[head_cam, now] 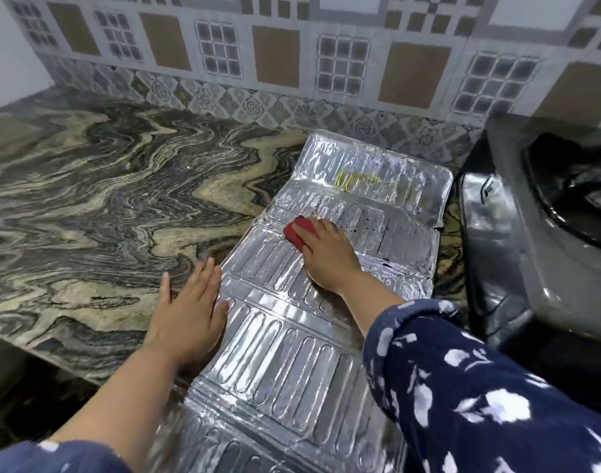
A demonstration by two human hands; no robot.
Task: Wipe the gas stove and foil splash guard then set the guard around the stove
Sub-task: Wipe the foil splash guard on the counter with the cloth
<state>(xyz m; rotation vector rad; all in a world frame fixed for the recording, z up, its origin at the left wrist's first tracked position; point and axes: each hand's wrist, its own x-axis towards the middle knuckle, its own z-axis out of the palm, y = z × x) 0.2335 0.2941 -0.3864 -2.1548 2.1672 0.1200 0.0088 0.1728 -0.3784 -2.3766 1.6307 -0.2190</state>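
The silver foil splash guard (285, 353) lies unfolded flat on the marble counter, its embossed panels running from the near edge toward the tiled wall. A yellow smear marks its far panel, and dark specks dot the panel below it. My right hand (329, 257) holds a red cloth or sponge (299, 232) against a middle panel. My left hand (193, 312) lies flat with straight fingers on the counter, its fingertips on the guard's left edge. The black gas stove (531, 240) stands to the right of the guard.
The patterned marble counter (104, 199) stretches left of the guard up to the tiled wall (275, 63). The counter's front edge (53, 356) runs diagonally at lower left. The stove's burner recess is at the far right.
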